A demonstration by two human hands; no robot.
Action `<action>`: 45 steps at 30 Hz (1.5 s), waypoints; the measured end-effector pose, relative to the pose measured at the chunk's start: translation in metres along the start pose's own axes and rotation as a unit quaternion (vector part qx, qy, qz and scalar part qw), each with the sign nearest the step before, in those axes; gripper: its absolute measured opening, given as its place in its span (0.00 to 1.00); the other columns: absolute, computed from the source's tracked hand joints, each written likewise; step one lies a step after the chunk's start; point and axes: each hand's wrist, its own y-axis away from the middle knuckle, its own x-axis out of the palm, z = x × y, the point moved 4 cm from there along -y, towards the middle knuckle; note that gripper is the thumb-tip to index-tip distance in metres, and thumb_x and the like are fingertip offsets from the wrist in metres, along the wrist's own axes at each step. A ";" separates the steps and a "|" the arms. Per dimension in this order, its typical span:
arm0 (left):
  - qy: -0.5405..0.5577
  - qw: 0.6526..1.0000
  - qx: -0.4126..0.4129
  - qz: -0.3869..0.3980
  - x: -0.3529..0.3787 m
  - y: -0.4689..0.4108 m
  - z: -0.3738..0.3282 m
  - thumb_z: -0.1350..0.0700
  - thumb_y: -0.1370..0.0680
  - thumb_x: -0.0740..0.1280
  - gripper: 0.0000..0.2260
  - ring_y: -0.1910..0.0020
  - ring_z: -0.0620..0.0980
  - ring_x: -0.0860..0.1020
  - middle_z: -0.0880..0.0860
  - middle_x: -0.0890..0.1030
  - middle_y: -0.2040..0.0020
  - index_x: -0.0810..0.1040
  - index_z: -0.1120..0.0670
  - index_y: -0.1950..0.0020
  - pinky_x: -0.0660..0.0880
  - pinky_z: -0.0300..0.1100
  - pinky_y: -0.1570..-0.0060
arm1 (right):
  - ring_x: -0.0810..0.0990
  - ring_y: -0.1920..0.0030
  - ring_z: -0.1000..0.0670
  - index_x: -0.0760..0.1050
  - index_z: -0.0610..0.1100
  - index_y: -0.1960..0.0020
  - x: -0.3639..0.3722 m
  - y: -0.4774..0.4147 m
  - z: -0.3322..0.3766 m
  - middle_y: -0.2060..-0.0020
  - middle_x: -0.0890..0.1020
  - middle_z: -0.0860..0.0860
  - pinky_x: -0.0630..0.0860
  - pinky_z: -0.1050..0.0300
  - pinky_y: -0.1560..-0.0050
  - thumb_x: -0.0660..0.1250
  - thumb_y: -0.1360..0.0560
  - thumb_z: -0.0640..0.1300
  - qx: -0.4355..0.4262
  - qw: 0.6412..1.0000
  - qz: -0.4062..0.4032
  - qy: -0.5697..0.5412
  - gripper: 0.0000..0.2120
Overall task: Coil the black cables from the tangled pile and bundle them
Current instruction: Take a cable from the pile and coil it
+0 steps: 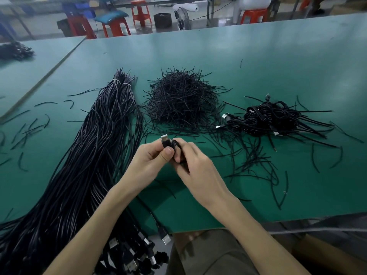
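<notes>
Centre of frame: I see the left hand (151,157) pinching the silver-tipped black USB plug (164,141) between thumb and fingers, its grip narrow on the plug body. The right hand (195,165) has its grip curled round a small coil of thin black cable (175,148), held over the green tabletop (278,56). Left of frame: a long sheaf of straight black cables (95,155). Upper centre: a mound of short black tie strips (178,102). Right of frame: a heap of coiled black cables (278,120), well apart from both hands.
</notes>
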 end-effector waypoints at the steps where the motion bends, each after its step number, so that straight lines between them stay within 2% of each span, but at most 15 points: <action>1: -0.022 1.000 0.007 -0.007 -0.003 -0.001 0.000 0.38 0.19 0.62 0.21 0.52 0.58 0.78 0.56 0.79 0.56 0.81 0.54 0.56 0.76 0.47 0.48 | 0.79 0.47 0.47 0.66 0.46 0.25 0.001 0.000 0.000 0.42 0.76 0.52 0.79 0.45 0.47 0.63 0.17 0.42 -0.005 1.000 0.001 0.012 0.21; 3: -0.038 0.999 -0.001 -0.023 -0.007 -0.001 0.001 0.39 0.19 0.63 0.19 0.51 0.55 0.78 0.54 0.81 0.56 0.83 0.53 0.54 0.75 0.43 0.49 | 0.78 0.46 0.47 0.64 0.44 0.24 0.003 0.001 0.000 0.41 0.75 0.51 0.79 0.45 0.48 0.60 0.16 0.40 -0.008 0.999 0.009 0.034 0.21; 6: -0.020 0.998 -0.035 -0.037 -0.008 0.000 0.005 0.50 0.19 0.66 0.10 0.56 0.41 0.83 0.45 0.86 0.58 0.85 0.53 0.53 0.76 0.32 0.53 | 0.78 0.44 0.45 0.65 0.41 0.25 0.005 -0.001 -0.002 0.40 0.75 0.48 0.78 0.45 0.46 0.59 0.16 0.38 -0.003 0.998 0.017 0.062 0.20; 12: -0.032 0.993 -0.075 -0.087 -0.015 0.002 0.013 0.53 0.21 0.71 0.08 0.54 0.51 0.87 0.52 0.88 0.56 0.88 0.54 0.52 0.81 0.39 0.51 | 0.77 0.44 0.46 0.68 0.40 0.27 0.004 -0.005 -0.002 0.42 0.75 0.48 0.77 0.48 0.45 0.57 0.15 0.40 0.001 0.992 0.039 0.117 0.17; 15: -0.072 0.986 -0.067 -0.132 -0.019 0.003 0.014 0.48 0.23 0.72 0.09 0.58 0.51 0.86 0.51 0.87 0.59 0.87 0.53 0.53 0.83 0.46 0.54 | 0.77 0.46 0.47 0.71 0.40 0.31 0.001 -0.011 0.000 0.45 0.77 0.48 0.76 0.51 0.46 0.57 0.15 0.40 -0.013 0.987 0.039 0.156 0.14; 19: -0.111 0.975 -0.036 -0.191 -0.033 -0.001 0.016 0.46 0.21 0.73 0.08 0.65 0.52 0.84 0.52 0.85 0.63 0.83 0.50 0.53 0.81 0.47 0.59 | 0.77 0.47 0.45 0.74 0.39 0.38 -0.003 -0.031 -0.002 0.48 0.78 0.46 0.74 0.51 0.47 0.60 0.15 0.40 -0.044 0.976 0.035 0.210 0.09; 21: -0.138 0.977 -0.054 -0.156 -0.035 -0.006 0.019 0.45 0.21 0.71 0.08 0.65 0.50 0.84 0.50 0.85 0.62 0.83 0.48 0.52 0.81 0.47 0.60 | 0.76 0.47 0.46 0.74 0.41 0.41 -0.002 -0.038 -0.010 0.49 0.77 0.48 0.72 0.51 0.46 0.62 0.18 0.35 -0.056 0.965 0.058 0.249 0.07; 25: -0.304 0.950 -0.071 -0.017 -0.028 -0.022 0.016 0.37 0.20 0.60 0.12 0.58 0.40 0.80 0.41 0.83 0.58 0.80 0.40 0.52 0.75 0.36 0.58 | 0.75 0.47 0.47 0.75 0.42 0.41 -0.006 -0.043 -0.024 0.49 0.77 0.49 0.71 0.52 0.45 0.63 0.24 0.28 -0.069 0.954 0.043 0.289 0.16; 28: -0.422 0.896 -0.074 0.112 -0.012 -0.034 0.012 0.30 0.22 0.47 0.28 0.57 0.42 0.77 0.42 0.79 0.54 0.76 0.49 0.47 0.74 0.43 0.55 | 0.76 0.51 0.44 0.76 0.41 0.47 -0.007 -0.040 -0.021 0.54 0.77 0.47 0.74 0.49 0.49 0.53 0.23 0.33 -0.085 0.954 -0.001 0.287 0.14; 31: -0.470 0.873 -0.045 0.125 -0.001 -0.040 0.009 0.33 0.19 0.43 0.29 0.59 0.47 0.73 0.46 0.75 0.56 0.72 0.54 0.48 0.72 0.47 0.58 | 0.77 0.55 0.43 0.77 0.39 0.50 -0.008 -0.037 -0.020 0.56 0.78 0.45 0.76 0.47 0.52 0.51 0.25 0.35 -0.096 0.955 -0.040 0.278 0.16; 34: -0.473 0.875 -0.019 0.102 0.000 -0.035 0.016 0.40 0.16 0.47 0.22 0.59 0.50 0.74 0.48 0.75 0.57 0.72 0.56 0.49 0.72 0.49 0.59 | 0.78 0.53 0.43 0.78 0.39 0.47 -0.011 -0.035 -0.026 0.55 0.80 0.46 0.75 0.49 0.50 0.65 0.23 0.32 -0.085 0.952 -0.064 0.286 0.07; 36: -0.460 0.885 -0.008 0.070 -0.002 -0.031 0.024 0.45 0.14 0.51 0.18 0.61 0.50 0.74 0.48 0.75 0.58 0.71 0.56 0.51 0.70 0.48 0.62 | 0.78 0.51 0.44 0.79 0.41 0.45 -0.012 -0.035 -0.026 0.53 0.81 0.48 0.74 0.50 0.48 0.71 0.23 0.38 -0.089 0.948 -0.078 0.296 0.08; 39: -0.424 0.905 0.004 0.006 -0.009 -0.027 0.029 0.46 0.13 0.53 0.16 0.66 0.46 0.69 0.45 0.70 0.64 0.69 0.53 0.55 0.62 0.41 0.66 | 0.77 0.50 0.46 0.78 0.43 0.40 -0.012 -0.036 -0.027 0.52 0.81 0.49 0.72 0.52 0.48 0.72 0.22 0.43 -0.101 0.937 -0.115 0.314 0.12; 42: -0.360 0.932 0.003 -0.041 -0.015 -0.025 0.029 0.49 0.13 0.55 0.15 0.68 0.45 0.69 0.44 0.68 0.67 0.63 0.45 0.60 0.63 0.37 0.67 | 0.78 0.52 0.45 0.78 0.41 0.39 -0.014 -0.036 -0.026 0.53 0.81 0.48 0.68 0.52 0.48 0.71 0.21 0.43 -0.105 0.929 -0.155 0.320 0.13; 45: -0.337 0.941 -0.017 -0.030 -0.013 -0.025 0.034 0.48 0.13 0.55 0.15 0.68 0.46 0.69 0.44 0.69 0.67 0.66 0.47 0.60 0.64 0.39 0.67 | 0.79 0.52 0.45 0.78 0.40 0.39 -0.013 -0.035 -0.025 0.54 0.81 0.48 0.67 0.53 0.47 0.70 0.20 0.41 -0.114 0.925 -0.160 0.326 0.11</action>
